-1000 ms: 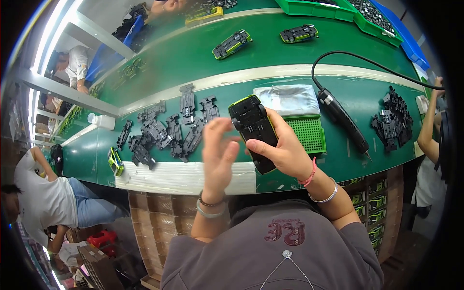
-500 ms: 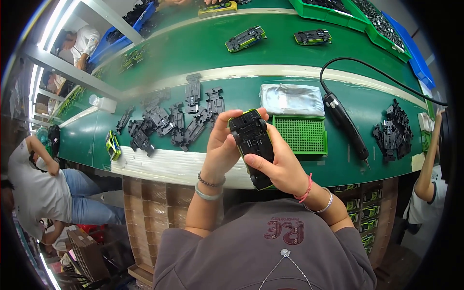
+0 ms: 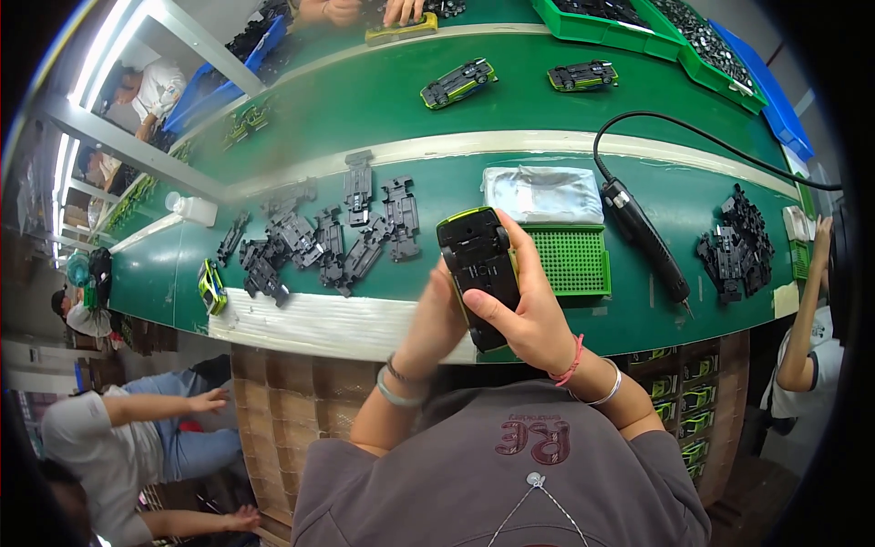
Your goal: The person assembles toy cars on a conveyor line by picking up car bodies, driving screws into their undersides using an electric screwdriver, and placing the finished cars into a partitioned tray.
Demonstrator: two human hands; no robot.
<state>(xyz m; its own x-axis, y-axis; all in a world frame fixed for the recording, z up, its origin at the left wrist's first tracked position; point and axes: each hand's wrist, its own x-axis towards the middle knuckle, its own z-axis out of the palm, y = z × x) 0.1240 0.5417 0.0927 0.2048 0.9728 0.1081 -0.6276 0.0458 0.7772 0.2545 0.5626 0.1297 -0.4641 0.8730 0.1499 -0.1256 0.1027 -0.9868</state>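
Note:
A toy car [image 3: 480, 273] with a black underside and a yellow-green body edge is held bottom up in front of my chest. My right hand [image 3: 531, 314] grips it, thumb across the black base and fingers along its right side. Close by the car's left edge is my left hand [image 3: 436, 314], smeared by motion; its fingers are partly hidden, and whether it touches the car is unclear. Beyond my hands lie loose black car chassis [image 3: 314, 232] in a pile.
Right of the car are a green perforated tray [image 3: 570, 262], a silvery wrapped packet [image 3: 544, 194] and a corded electric screwdriver [image 3: 645, 239]. More black chassis [image 3: 736, 246] lie farther right. Two upturned toy cars [image 3: 458, 84] rest on the far strip, where another person's hand [image 3: 401, 11] works.
My left hand has come off the car's upper left edge and moved down, now blurred. The right hand still holds the car. A person at the left has shifted, arms outstretched.

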